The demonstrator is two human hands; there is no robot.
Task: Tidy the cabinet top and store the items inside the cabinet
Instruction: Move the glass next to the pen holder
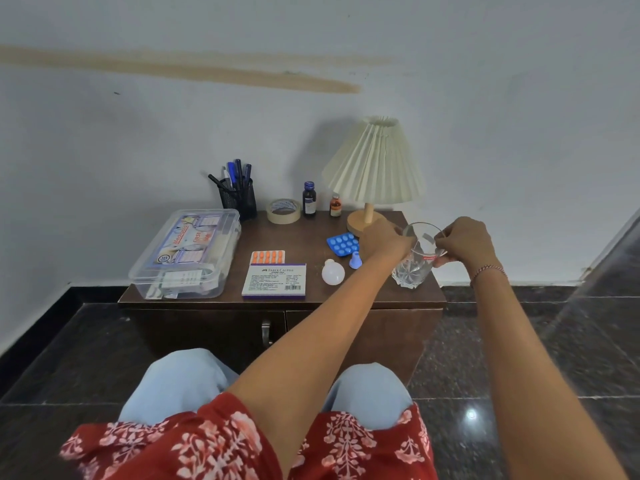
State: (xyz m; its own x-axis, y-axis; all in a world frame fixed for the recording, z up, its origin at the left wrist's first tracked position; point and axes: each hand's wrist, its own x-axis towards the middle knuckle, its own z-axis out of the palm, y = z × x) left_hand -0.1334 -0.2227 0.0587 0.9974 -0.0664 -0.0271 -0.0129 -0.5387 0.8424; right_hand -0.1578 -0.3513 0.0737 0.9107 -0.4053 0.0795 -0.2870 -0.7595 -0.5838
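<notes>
A clear drinking glass (414,268) stands at the right front of the brown cabinet top (294,237). My left hand (382,242) grips its left rim and my right hand (469,242) grips its right rim and side. On the top also lie a clear first-aid box (187,254), a stamp-pad box (275,280), an orange pill strip (267,257), a blue pill strip (341,244), a white bulb (333,271) and a small blue cap (355,260). The cabinet doors (207,334) are closed.
At the back stand a black pen holder (239,199), a tape roll (283,211), a dark bottle (309,199), a small amber bottle (335,205) and a pleated lamp (375,164). A white wall rises behind. Dark tiled floor surrounds the cabinet; my knees are close to its front.
</notes>
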